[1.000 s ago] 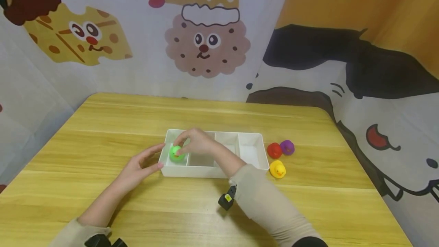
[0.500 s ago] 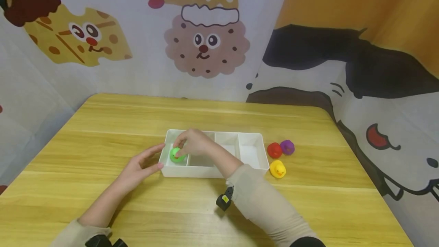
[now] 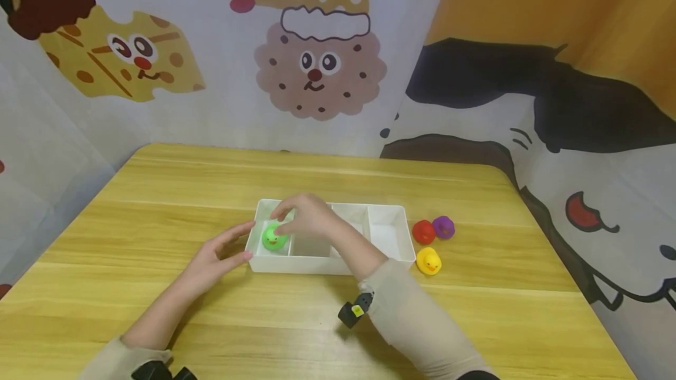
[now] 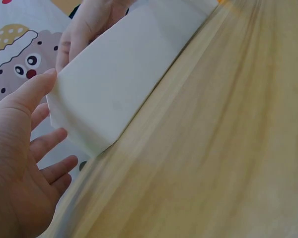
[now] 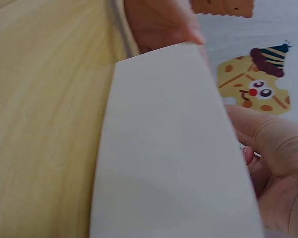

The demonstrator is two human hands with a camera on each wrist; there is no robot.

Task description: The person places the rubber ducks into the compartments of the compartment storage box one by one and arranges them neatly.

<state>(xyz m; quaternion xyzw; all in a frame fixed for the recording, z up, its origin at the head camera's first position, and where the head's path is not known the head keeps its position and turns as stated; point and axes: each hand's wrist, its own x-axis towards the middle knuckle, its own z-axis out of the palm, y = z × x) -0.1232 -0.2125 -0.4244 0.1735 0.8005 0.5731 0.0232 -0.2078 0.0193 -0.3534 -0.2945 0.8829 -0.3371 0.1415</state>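
Observation:
A green rubber duck (image 3: 274, 238) sits in the leftmost compartment of a white divided box (image 3: 322, 265). Just above and to the right of that duck is my right hand (image 3: 308, 217), thumb and fingers apart; the thumb tip is close to the duck, and whether it still touches cannot be made out. My left hand (image 3: 215, 257) rests thumb and fingertips against the box's left end, fingers spread loosely. In the left wrist view, the left thumb (image 4: 37, 89) lies at the box's corner. The box's side wall hides the duck in both wrist views.
Right of the box, a red duck (image 3: 423, 231), a purple duck (image 3: 443, 227) and a yellow duck (image 3: 429, 261) stand on the wooden table (image 3: 322, 321). A cartoon-print curtain (image 3: 222, 122) hangs behind the table's far edge.
My right hand's fingers have come away from the green duck and moved slightly up and right, so more of its face shows. My left hand has stayed put.

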